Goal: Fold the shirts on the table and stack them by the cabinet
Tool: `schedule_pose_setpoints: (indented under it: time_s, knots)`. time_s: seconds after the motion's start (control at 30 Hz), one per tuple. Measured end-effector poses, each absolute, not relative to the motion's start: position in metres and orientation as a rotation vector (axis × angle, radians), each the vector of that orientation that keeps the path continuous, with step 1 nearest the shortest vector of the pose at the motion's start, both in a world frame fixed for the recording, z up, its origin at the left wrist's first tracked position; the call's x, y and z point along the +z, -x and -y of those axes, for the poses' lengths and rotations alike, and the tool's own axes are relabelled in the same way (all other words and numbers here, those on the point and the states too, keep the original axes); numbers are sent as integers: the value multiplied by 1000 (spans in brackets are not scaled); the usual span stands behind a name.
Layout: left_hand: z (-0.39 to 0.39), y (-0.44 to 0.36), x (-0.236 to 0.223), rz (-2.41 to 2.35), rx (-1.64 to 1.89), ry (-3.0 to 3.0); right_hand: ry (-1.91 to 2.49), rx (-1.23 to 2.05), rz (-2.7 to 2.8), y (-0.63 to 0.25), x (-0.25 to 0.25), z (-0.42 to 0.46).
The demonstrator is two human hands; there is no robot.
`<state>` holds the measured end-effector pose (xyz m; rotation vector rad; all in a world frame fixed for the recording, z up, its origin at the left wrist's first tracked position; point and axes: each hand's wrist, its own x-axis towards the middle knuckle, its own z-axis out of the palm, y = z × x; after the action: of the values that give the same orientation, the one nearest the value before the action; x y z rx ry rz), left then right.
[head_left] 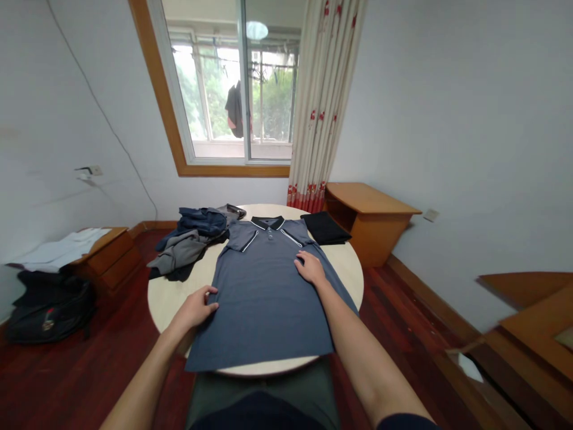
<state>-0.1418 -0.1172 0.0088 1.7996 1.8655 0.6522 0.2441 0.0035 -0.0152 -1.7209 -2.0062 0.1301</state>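
A blue-grey polo shirt [273, 304] with a black collar lies face up and spread out on the round table [168, 298]. Its sleeves, edged in black and white, are folded in over the front, and the hem hangs past the near edge. At the shirt's left side, my left hand [197, 306] touches the fabric with thumb and fingers apart; some fingertips are hidden from me. My right hand [310, 267] rests on the right part of the chest below the sleeve, fingers loosely spread and holding nothing.
A heap of dark and grey clothes [192, 239] sits at the table's back left, a folded black garment [325, 228] at the back right. Beyond are a wooden desk [371, 206] and a curtain [322, 107]. A stool [264, 382] is under the near edge.
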Motion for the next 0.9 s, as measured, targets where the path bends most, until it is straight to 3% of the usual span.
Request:
schedule_pose_setpoints:
  time_s: [0.33, 0.53, 0.67, 0.9]
  knots:
    - [138, 153, 32, -1491, 628, -1740, 1720, 174, 1971, -244, -10, 0]
    - [137, 70, 60, -1490, 627, -2005, 1731, 181, 1955, -244, -11, -1]
    - [142, 10, 45, -1367, 348, -2157, 1729, 196, 1951, -245, -14, -4]
    - [141, 9, 38, -1174, 175, -2027, 1727, 209, 1952, -246, -10, 0]
